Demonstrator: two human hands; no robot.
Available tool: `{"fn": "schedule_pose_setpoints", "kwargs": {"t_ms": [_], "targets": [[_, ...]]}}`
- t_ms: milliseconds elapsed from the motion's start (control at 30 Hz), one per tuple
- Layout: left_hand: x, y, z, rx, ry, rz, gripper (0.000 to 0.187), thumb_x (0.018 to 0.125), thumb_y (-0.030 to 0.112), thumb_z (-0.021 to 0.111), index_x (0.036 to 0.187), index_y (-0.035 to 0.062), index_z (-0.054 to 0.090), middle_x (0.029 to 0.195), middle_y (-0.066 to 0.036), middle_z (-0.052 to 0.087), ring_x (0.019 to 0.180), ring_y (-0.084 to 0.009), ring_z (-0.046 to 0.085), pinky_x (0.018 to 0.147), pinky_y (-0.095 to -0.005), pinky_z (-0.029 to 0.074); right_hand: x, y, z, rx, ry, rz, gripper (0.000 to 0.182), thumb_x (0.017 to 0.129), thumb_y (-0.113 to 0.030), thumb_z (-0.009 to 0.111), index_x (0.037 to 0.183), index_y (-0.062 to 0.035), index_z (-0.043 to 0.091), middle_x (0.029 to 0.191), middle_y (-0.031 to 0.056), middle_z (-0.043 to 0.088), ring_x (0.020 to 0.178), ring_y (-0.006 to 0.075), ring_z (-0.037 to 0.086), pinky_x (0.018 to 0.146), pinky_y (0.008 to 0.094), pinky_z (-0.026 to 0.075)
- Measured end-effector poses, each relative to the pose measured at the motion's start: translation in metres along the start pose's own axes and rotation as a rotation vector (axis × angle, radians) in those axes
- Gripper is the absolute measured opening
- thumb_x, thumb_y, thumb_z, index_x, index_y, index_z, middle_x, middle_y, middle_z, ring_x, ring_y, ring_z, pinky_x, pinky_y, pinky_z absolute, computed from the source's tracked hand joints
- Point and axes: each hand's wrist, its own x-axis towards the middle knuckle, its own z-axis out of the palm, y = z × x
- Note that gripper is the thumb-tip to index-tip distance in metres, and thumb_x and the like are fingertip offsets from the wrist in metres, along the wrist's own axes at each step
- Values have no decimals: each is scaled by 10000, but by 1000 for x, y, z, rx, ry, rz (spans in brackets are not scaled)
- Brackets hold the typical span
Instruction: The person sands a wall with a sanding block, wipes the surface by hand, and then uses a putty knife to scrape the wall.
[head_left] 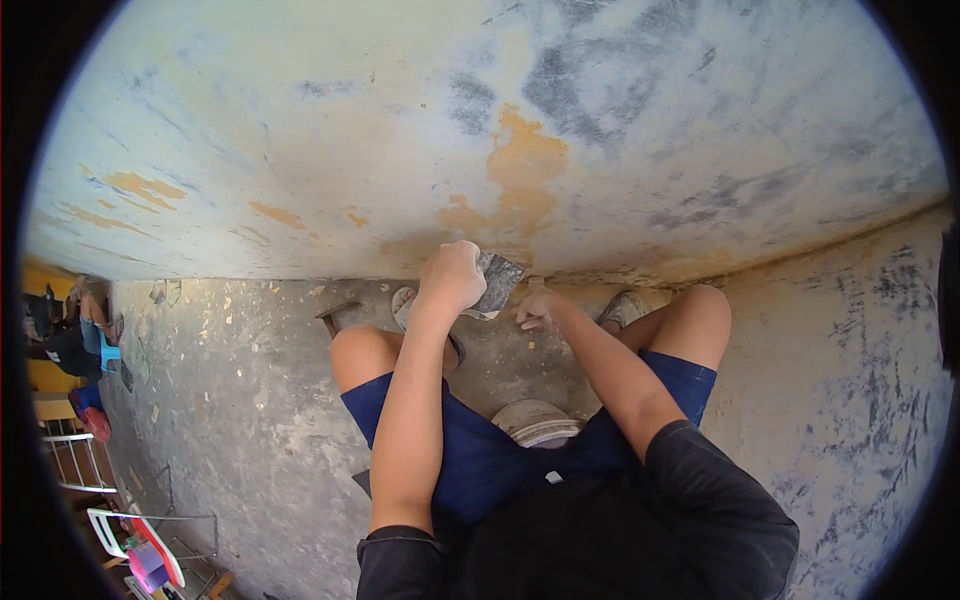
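Observation:
My left hand (454,277) is closed round a flat, dark grey piece (499,282) with pale smears, close to the foot of the wall. Beside it on the right, my right hand (538,307) has its fingers curled near the wall base. A small pale bit shows at its top, too small to name. The wall (330,180) is whitish, with orange patches (525,165) and dark grey scuffs above my hands. Pale dust covers both hands.
A hammer-like tool (335,316) lies on the grey floor (260,400) left of my knee. A round pale object (540,424) is between my legs. At far left are a person (85,335), a blue stool (110,353), a metal rack (78,462) and a red-and-white item (140,545).

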Motion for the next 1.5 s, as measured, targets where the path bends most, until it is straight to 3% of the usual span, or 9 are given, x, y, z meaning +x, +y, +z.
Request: {"fn": "schedule_pose_setpoints", "kwargs": {"t_ms": [67,133,367,500,600,700,900,1133,1500], "targets": [[-1,0,-3,-59,-20,20,122,841,58,665,900,-33,722,936,-289,721,953,-471,701,859,-532,553,-27,-33,-6,-452,-477,-202,614,756,9,849,1326,17,622,1256,168,703,1107,269,690,968,377,570],[-4,1,-7,-107,-28,20,141,862,77,684,942,-31,724,957,-288,723,969,-466,700,864,-525,548,-129,-75,-2,-513,-524,-409,475,759,-33,885,1186,-11,678,1103,87,718,940,189,667,826,325,543],[-11,-2,-4,-433,122,52,225,907,114,732,1050,-58,708,914,-274,727,898,-420,707,821,-468,541,-247,-98,-15,-370,-544,-865,393,871,-150,860,1199,-44,672,1101,48,706,946,166,646,855,288,503],[-30,19,-3,-621,148,57,268,911,107,748,1109,-60,681,964,-241,729,890,-367,700,836,-453,535,-245,-78,-4,-221,-460,-907,356,1003,-161,712,1316,-27,609,1071,46,711,905,164,632,862,328,507],[-40,38,15,-530,820,151,412,921,137,780,1263,2,595,1154,-188,628,1060,-340,626,926,-432,502,-268,-77,18,-236,134,-1323,303,1030,-106,613,1289,45,571,939,119,735,862,188,667,796,353,525],[-48,65,3,-468,989,235,356,922,145,783,1203,6,615,1140,-178,608,1085,-348,608,950,-436,494,-299,-86,25,-167,256,-1363,304,1032,-111,614,1291,41,568,958,201,738,824,268,717,750,385,536],[-47,91,3,-94,1066,425,701,878,277,844,1461,-9,579,1389,-227,531,1248,-386,554,1057,-455,470,-301,-96,22,-290,530,-1622,339,1000,-75,630,1326,12,588,1106,226,749,934,380,749,790,417,573],[-36,109,5,-382,1036,445,651,988,311,734,1442,-117,548,1467,-246,505,1323,-381,546,1084,-458,472,-295,-108,13,-217,369,-1853,533,884,-37,720,1406,-25,610,1363,206,678,1163,369,704,968,408,578],[-5,92,-47,75,1499,458,503,1056,50,525,1514,-140,443,1604,-330,392,1508,-468,382,1236,-566,327,-315,-113,10,-400,506,-1979,667,795,-84,844,1417,-37,611,1397,166,629,1297,383,580,1076,459,508]]}}
